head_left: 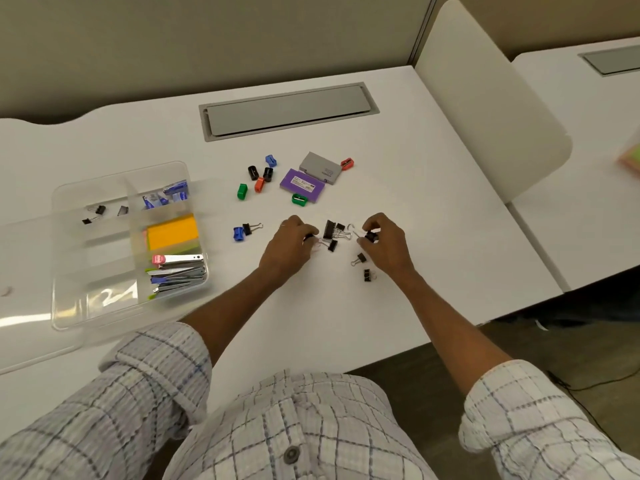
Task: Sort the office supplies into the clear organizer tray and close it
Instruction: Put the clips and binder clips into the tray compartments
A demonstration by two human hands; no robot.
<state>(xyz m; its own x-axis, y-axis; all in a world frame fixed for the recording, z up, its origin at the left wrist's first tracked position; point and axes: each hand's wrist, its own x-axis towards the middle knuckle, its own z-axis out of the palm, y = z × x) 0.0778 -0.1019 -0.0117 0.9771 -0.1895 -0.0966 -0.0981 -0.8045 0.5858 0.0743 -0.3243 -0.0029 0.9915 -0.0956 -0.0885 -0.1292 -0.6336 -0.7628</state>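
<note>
The clear organizer tray (65,306) stands open at the left, holding binder clips, sticky notes (172,233), staplers (178,275) and blue packets. Several black binder clips (331,233) lie loose at the table's middle. My left hand (289,242) pinches a black binder clip (309,238) just left of that pile. My right hand (386,242) pinches another black binder clip (370,236) on its right. Two more clips (363,266) lie below my right hand. Farther back sit coloured pencil sharpeners (259,178), a purple box (302,185) and a grey box (320,167).
A blue sharpener and a clip (244,231) lie between the tray and my left hand. The tray's clear lid (27,341) lies flat at the far left. A grey cable hatch (287,110) is set in the table behind. The table's edge runs near at right.
</note>
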